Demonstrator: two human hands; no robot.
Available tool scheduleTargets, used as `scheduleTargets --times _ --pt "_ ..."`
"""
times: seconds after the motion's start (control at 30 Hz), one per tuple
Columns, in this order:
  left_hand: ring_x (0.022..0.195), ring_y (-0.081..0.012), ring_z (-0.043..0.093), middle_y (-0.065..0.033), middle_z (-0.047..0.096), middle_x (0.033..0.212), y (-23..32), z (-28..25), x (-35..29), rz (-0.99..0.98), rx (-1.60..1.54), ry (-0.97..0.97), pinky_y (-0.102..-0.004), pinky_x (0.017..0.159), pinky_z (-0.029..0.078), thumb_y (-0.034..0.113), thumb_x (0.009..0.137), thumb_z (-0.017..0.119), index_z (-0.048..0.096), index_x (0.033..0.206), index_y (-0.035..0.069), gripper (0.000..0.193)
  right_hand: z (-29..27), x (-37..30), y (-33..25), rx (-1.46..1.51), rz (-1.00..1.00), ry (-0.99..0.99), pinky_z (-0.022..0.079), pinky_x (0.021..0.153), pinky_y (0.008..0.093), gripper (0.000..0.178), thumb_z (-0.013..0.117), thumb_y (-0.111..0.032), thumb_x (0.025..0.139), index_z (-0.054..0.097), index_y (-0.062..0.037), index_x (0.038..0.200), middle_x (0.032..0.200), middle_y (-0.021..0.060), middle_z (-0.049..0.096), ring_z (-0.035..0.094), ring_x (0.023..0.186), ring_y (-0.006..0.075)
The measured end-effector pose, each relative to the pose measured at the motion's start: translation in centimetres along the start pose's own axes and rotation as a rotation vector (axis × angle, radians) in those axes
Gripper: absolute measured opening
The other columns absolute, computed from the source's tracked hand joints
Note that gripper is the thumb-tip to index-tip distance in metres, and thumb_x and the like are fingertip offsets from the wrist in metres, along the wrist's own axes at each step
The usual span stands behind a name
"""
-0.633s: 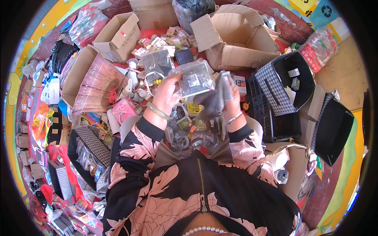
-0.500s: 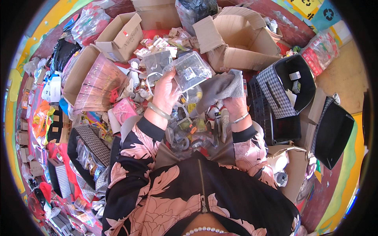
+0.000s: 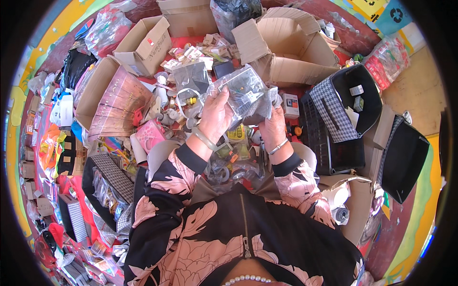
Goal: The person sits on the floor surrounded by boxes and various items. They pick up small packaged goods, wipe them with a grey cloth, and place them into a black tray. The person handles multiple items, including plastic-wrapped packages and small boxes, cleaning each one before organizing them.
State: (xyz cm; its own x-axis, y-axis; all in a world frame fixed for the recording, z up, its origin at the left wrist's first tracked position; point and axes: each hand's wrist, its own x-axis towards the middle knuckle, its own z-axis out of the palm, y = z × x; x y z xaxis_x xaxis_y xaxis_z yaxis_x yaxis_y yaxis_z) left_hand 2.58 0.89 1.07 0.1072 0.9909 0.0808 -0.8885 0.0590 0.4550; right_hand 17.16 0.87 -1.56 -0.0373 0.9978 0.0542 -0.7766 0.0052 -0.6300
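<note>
A clear plastic box [image 3: 242,88] is tilted up in front of me, with my left hand [image 3: 217,115] closed on its near left edge. My right hand [image 3: 274,127] grips a grey cloth [image 3: 270,102], which is pressed against the right side of the box. Part of the cloth lies behind or under the box, so its full shape is hidden. Below the hands sits a pile of small items, among them a yellow-labelled container [image 3: 235,133] and a roll of clear tape [image 3: 220,174]. Another clear plastic case [image 3: 192,76] lies just beyond my left hand.
Open cardboard boxes [image 3: 305,70] stand at the far side and left. Houndstooth-patterned storage bins [image 3: 326,114] and a black plastic crate [image 3: 318,138] are on the right; another patterned bin [image 3: 112,176] is at left. Small cartons [image 3: 195,53] are heaped beyond the hands.
My right hand has moved left, bringing the cloth from beside the box to against it. My left hand and the box have shifted slightly right. A small white-and-red carton now shows behind the right hand.
</note>
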Motion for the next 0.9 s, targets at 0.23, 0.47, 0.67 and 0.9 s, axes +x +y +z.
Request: scheduleTargets --times 0.23,0.47,0.67,0.9 --pt "0.098 -0.0211 0.056 -0.0088 0.057 0.106 -0.2 1.1 -1.0 -0.044 0.026 0.037 -0.0353 0.088 0.045 0.013 0.091 0.047 0.051 0.108 0.003 0.020 0.0 0.4 -0.4 -0.216 -0.059 0.252 0.041 0.062 0.0218 0.010 0.050 -0.016 0.088 0.058 -0.0104 0.086 0.079 -0.0039 0.056 0.051 0.070 0.0065" --pt "0.099 -0.0208 0.056 -0.0084 0.057 0.106 0.1 0.4 -0.6 -0.017 0.001 0.031 -0.0352 0.088 0.045 0.013 0.091 0.045 0.050 0.108 0.003 0.021 1.4 1.1 -3.3 -0.032 0.107 0.169 0.047 0.079 0.0357 0.043 0.056 -0.039 0.084 0.049 -0.0072 0.111 0.099 0.0069 0.057 0.056 0.089 0.0200" --pt "0.099 -0.0159 0.054 -0.0061 0.055 0.108 0.9 0.8 -1.3 -0.177 0.400 -0.025 -0.0348 0.090 0.043 0.011 0.091 0.047 0.047 0.115 0.002 0.026 -0.2 0.3 -3.6 -0.418 0.184 -0.075 0.045 0.082 0.0295 0.050 0.064 -0.035 0.079 0.049 -0.0029 0.114 0.104 0.0066 0.058 0.056 0.093 0.0163" --pt "0.096 -0.0108 0.051 -0.0028 0.054 0.107 -0.8 0.3 -1.5 -0.160 0.352 -0.089 -0.0277 0.087 0.041 0.010 0.091 0.046 0.049 0.113 0.003 0.023 0.3 0.4 -2.6 -0.401 0.122 0.125 0.045 0.068 0.0237 0.032 0.064 -0.031 0.081 0.057 -0.0038 0.097 0.086 0.0015 0.060 0.056 0.076 0.0101"
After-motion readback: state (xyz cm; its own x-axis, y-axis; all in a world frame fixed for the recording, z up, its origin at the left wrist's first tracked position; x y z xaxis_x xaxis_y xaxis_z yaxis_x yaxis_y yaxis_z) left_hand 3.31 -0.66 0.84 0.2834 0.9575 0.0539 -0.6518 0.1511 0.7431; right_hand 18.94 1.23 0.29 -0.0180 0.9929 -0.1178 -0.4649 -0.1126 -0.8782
